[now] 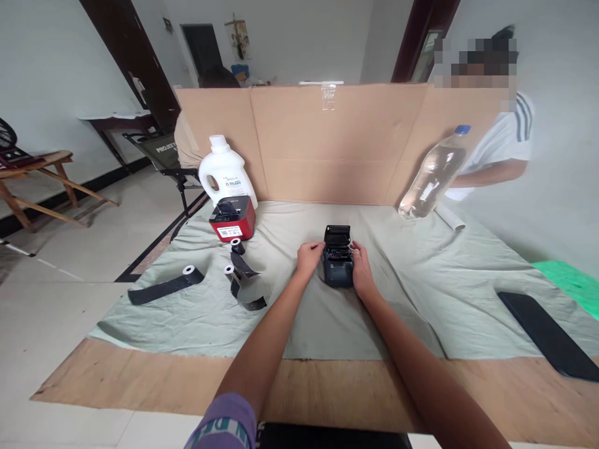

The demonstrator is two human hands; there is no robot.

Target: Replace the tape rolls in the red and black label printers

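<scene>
A small dark portable label printer sits on the cloth in front of me, its black lid raised. My left hand is closed, its fingertips pinched against the printer's left side near the lid hinge. Along the right side, my right hand grips the body with curled fingers. What lies inside the printer's bay is too dark to make out. Left of my hands are a black paper roll partly unwound, another roll with a curling tail, and a smaller roll behind it.
A red and black box-shaped device stands before a white detergent bottle. A cardboard screen closes off the back. At right are a tilted clear bottle, a white tube, a dark phone and a person in a white sleeve.
</scene>
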